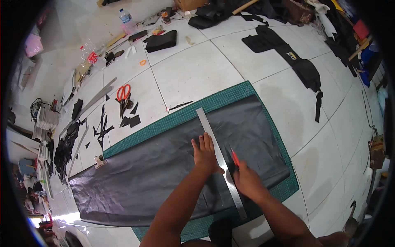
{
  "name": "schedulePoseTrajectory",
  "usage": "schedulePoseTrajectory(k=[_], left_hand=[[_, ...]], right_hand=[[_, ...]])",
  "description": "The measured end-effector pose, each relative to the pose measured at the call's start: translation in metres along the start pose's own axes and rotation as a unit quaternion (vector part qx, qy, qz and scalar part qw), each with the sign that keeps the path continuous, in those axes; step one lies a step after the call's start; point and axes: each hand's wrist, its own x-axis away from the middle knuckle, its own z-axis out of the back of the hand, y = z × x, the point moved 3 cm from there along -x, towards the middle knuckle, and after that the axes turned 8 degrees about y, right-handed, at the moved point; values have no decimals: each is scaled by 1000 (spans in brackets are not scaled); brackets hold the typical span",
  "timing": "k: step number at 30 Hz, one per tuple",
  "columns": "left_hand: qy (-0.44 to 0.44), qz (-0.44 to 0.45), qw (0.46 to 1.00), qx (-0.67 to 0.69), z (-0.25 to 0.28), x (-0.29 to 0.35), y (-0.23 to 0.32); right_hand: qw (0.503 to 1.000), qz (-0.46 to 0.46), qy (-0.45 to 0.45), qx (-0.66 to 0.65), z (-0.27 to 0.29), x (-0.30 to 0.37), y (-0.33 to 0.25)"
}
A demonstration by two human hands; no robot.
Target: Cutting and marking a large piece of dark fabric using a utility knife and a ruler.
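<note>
A large sheet of black, slightly shiny fabric [135, 187] lies over a green cutting mat [158, 125] on the floor. Across the sheet runs a long steel ruler [230, 187]. My left hand [205, 155] lies flat with fingers spread, pressing beside and on the ruler near its middle; it grips nothing. Just right of the ruler, my right hand [248, 181] is closed around a red utility knife [235, 158]. The knife's thin blade points away from me, above or on the sheet; whether it touches cannot be made out. A metal clip [100, 161] sits at the sheet's far left edge.
Orange-handled scissors [123, 94] and black scraps [131, 121] lie on the tiles beyond the mat. Farther off are a folded black piece [161, 41], a plastic bottle [125, 17] and a black sewn strap piece [288, 53]. Clutter lines both sides.
</note>
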Motion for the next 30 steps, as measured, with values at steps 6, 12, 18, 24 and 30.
schedulePoseTrajectory(k=[6,12,18,24,30], left_hand=[[-10,-16,1000,14,12,2,3],[-2,-12,1000,10,14,2,-2],[-19,-19,1000,0,9,1,0],[-18,-41,999,-9,12,-3,3],[-23,-21,999,-30,12,-2,5]], right_hand=[[999,-43,5,12,-25,-126,-59],[999,-39,-15,33,-33,-149,-72],[998,-19,-20,54,-37,-153,-75],[994,-44,-71,69,-23,-160,-87],[994,-78,-74,29,-22,-112,-56]])
